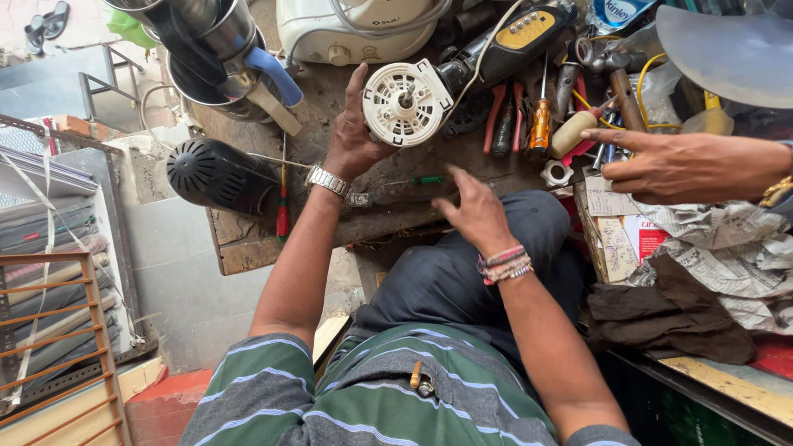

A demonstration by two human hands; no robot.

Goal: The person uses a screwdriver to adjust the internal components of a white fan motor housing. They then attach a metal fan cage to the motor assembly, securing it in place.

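My left hand, with a metal watch on its wrist, holds a round white plastic motor part with a metal shaft upright above the wooden bench. My right hand, with bead bracelets on its wrist, hovers lower over my lap, fingers loosely curled near a green-handled screwdriver lying on the bench; nothing is clearly gripped in it. Another person's hand reaches in from the right and rests on papers.
A black ribbed motor cover and a red-handled screwdriver lie at bench left. Steel pots, a white appliance, pliers, an orange screwdriver and a hammer crowd the back. Newspapers and a brown cloth sit right.
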